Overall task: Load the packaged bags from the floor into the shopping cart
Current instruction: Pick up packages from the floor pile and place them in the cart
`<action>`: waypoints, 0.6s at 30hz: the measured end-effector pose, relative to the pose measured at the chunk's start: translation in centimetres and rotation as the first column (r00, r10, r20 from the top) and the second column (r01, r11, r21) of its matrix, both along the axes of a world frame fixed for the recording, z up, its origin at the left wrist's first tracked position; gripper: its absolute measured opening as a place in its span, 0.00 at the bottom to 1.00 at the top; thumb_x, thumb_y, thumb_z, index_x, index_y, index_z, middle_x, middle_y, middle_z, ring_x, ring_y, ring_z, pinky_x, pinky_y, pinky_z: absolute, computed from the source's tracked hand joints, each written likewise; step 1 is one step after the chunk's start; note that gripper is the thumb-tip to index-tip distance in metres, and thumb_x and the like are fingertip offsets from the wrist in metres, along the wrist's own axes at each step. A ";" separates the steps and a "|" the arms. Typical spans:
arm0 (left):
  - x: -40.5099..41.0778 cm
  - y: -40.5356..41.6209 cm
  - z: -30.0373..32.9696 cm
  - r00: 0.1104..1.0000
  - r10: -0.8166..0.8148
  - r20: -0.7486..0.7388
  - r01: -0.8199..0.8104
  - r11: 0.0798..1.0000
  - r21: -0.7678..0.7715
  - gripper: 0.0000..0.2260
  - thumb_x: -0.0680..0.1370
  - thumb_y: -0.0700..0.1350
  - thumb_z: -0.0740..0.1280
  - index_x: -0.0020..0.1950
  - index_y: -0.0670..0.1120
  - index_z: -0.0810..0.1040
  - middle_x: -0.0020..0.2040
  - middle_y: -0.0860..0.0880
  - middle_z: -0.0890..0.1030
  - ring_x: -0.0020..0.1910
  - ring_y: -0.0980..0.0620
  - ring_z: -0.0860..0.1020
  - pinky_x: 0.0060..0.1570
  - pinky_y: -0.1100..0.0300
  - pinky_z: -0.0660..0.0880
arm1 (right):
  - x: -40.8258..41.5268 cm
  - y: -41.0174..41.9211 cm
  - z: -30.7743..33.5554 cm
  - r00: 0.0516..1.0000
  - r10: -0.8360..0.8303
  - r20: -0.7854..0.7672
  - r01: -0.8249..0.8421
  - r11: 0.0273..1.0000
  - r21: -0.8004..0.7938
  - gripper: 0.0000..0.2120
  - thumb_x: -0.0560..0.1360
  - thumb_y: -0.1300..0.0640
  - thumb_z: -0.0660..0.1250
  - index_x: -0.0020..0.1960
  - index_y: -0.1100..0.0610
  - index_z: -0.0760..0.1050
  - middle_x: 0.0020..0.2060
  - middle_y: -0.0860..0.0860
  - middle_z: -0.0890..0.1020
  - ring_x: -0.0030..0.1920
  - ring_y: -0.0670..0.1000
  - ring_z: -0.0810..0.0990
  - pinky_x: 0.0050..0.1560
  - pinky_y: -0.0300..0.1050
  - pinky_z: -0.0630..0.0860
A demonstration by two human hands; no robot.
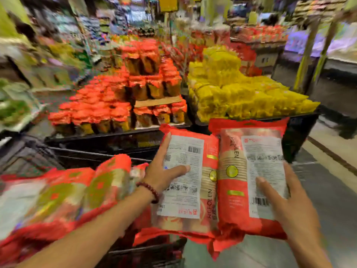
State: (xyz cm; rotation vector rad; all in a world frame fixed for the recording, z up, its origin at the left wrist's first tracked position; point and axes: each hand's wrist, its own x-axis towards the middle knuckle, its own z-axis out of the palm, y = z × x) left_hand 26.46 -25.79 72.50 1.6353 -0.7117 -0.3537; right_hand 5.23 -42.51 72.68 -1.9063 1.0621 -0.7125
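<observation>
Two red packaged bags with white back labels are held side by side in front of me. My left hand (166, 171), with a bead bracelet on the wrist, grips the left bag (208, 202) by its left edge. My right hand (286, 202) grips the right bag (235, 209) by its right edge. Both bags hang above the near right corner of the black shopping cart (34, 157). More red bags (58, 200) lie piled in the cart at lower left, blurred.
Ahead stand low black display platforms, one stacked with red-and-orange packets (119, 101), one with yellow packets (237, 89). Grey floor (318, 190) with a dark strip runs along the right. Shelves and stalls fill the blurred background. Greens (11, 109) sit at the left edge.
</observation>
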 end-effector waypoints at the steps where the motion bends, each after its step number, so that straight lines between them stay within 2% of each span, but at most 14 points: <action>1: 2.7 3.6 0.5 0.999 0.042 -0.003 -0.042 0.999 0.016 0.42 0.60 0.52 0.74 0.67 0.68 0.56 0.62 0.69 0.67 0.52 0.79 0.66 0.49 0.76 0.67 | 3.2 2.8 0.2 0.999 0.035 0.008 -0.035 0.999 0.004 0.34 0.69 0.35 0.67 0.71 0.33 0.58 0.62 0.46 0.79 0.61 0.58 0.77 0.52 0.53 0.70; 4: 9.9 14.2 1.8 0.985 0.172 0.002 -0.171 0.981 0.089 0.43 0.57 0.55 0.74 0.67 0.69 0.55 0.64 0.67 0.67 0.54 0.69 0.69 0.52 0.65 0.66 | 12.5 10.9 0.5 0.992 0.129 0.006 -0.129 0.992 0.010 0.35 0.67 0.33 0.65 0.72 0.34 0.59 0.60 0.46 0.80 0.60 0.57 0.78 0.49 0.48 0.67; 5: 11.8 17.5 2.0 0.976 0.218 0.003 -0.217 0.970 0.114 0.43 0.56 0.58 0.73 0.66 0.70 0.55 0.66 0.65 0.66 0.56 0.63 0.69 0.53 0.63 0.65 | 15.2 13.6 0.5 0.986 0.167 -0.010 -0.167 0.986 0.018 0.35 0.68 0.34 0.66 0.72 0.34 0.58 0.60 0.47 0.80 0.60 0.58 0.78 0.49 0.48 0.67; 7: 14.8 23.6 2.7 0.957 0.290 0.002 -0.287 0.947 0.141 0.44 0.56 0.58 0.73 0.68 0.68 0.55 0.68 0.61 0.66 0.60 0.58 0.67 0.53 0.63 0.64 | 19.9 18.5 0.6 0.968 0.243 -0.061 -0.242 0.970 0.025 0.33 0.72 0.38 0.67 0.72 0.34 0.57 0.60 0.50 0.80 0.59 0.59 0.78 0.49 0.50 0.69; 10: 18.5 31.0 2.8 0.929 0.369 -0.030 -0.361 0.920 0.151 0.42 0.67 0.45 0.76 0.73 0.61 0.55 0.65 0.60 0.66 0.63 0.60 0.65 0.56 0.63 0.64 | 25.6 24.6 0.9 0.923 0.361 -0.134 -0.362 0.932 0.016 0.31 0.73 0.39 0.64 0.72 0.32 0.55 0.59 0.47 0.80 0.58 0.58 0.79 0.44 0.48 0.67; 13: 21.7 36.4 1.6 0.904 0.417 -0.093 -0.397 0.900 0.180 0.41 0.69 0.42 0.75 0.74 0.60 0.56 0.64 0.59 0.66 0.62 0.60 0.63 0.57 0.59 0.64 | 29.9 29.1 0.4 0.890 0.412 -0.197 -0.419 0.908 0.007 0.31 0.73 0.35 0.62 0.72 0.30 0.52 0.59 0.47 0.81 0.57 0.59 0.79 0.44 0.49 0.69; 18: 25.9 42.0 -1.6 0.870 0.448 -0.204 -0.403 0.886 0.229 0.40 0.70 0.38 0.74 0.73 0.58 0.57 0.66 0.52 0.71 0.62 0.57 0.68 0.52 0.60 0.70 | 33.8 34.1 -2.1 0.852 0.446 -0.273 -0.443 0.893 0.074 0.33 0.72 0.35 0.62 0.72 0.31 0.50 0.57 0.49 0.81 0.56 0.57 0.80 0.51 0.50 0.75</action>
